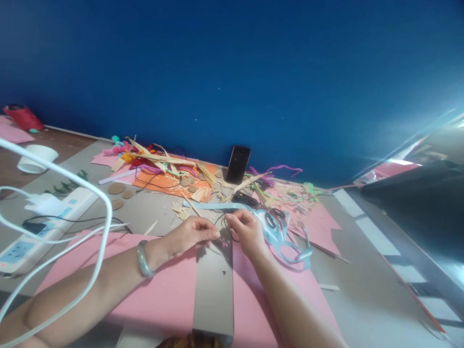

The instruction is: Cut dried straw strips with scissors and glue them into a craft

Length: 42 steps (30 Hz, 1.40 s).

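My left hand (197,232), below a pale bangle on the forearm, is closed in a pinch. What lies between its fingertips is too small to make out. A short gap separates it from my right hand (248,229), whose thumb and fingers pinch a thin dark cord (220,218) that loops between the hands. A tiny purple piece (224,243) shows just under the fingertips, blurred. Both hands are above two pink paper sheets (163,285) with a grey strip of table between them. Pale blue ribbon (281,237) lies tangled beside my right hand.
Against the blue wall a phone (238,164) leans upright, with straw strips (163,158), orange paper (174,191) and pipe cleaners around it. At left are a power strip (47,232), a white cable (108,217) crossing close to my left arm, and a white cup (37,158).
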Motion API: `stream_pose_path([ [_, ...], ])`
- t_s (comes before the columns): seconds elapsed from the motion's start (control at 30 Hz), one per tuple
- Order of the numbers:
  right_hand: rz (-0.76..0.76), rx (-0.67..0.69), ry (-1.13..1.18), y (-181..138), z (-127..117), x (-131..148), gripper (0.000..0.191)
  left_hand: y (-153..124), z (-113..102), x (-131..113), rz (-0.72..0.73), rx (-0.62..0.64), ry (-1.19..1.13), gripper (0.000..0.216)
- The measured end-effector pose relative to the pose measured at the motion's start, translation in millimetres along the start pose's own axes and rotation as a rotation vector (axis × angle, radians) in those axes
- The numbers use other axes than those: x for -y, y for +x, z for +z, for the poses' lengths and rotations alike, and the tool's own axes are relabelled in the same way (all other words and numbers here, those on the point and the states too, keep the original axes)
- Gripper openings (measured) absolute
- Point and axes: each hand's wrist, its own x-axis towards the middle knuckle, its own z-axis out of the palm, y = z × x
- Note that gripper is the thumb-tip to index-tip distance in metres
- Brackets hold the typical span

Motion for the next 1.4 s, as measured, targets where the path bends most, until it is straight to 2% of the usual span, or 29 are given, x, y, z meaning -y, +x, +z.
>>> stream_pose_path([
  [0.13,0.002,-0.029,-0.044,1,1,-1,0.038,3,-5,-4,0.034,-0.025,-0.16,0.031],
  [0.23,-0.076,0.006,-0.122,-4,2,-3,0.035,6,-6,-6,0.068,-0.061,-0.27,0.03],
  [0.33,-0.292,0.067,-0.311,-10,4,-4,0.026,6,-5,-8,0.095,-0.118,-0.264,0.03],
  [0.47,-0.704,0.195,-0.623,-16,5,-4,0.013,5,-5,-3,0.169,-0.178,-0.05,0.034],
  [0.53,-0.804,0.221,-0.706,-17,4,-3,0.011,5,-7,0,0.212,-0.197,0.074,0.035],
  [0.6,-0.822,0.207,-0.703,-17,3,-2,0.011,5,-9,4,0.246,-0.184,0.161,0.033],
  [0.7,-0.745,0.145,-0.575,-17,2,1,0.012,6,-11,5,0.27,-0.093,0.241,0.029],
  [0.83,-0.497,0.1,-0.341,-14,2,6,0.015,5,-11,0,0.302,-0.023,0.273,0.024],
  [0.93,-0.282,0.172,-0.169,-11,2,7,0.02,4,-10,-2,0.255,-0.003,0.185,0.021],
  [1.07,-0.037,0.301,-0.012,-8,0,4,0.026,3,-8,-2,0.092,-0.008,0.029,0.023],
  [1.2,0.089,0.365,0.062,-8,-1,5,0.03,2,-5,-3,0.027,-0.021,-0.061,0.023],
  [1.4,0.146,0.408,0.058,-10,1,11,0.031,2,-2,-3,0.017,-0.073,-0.1,0.022],
])
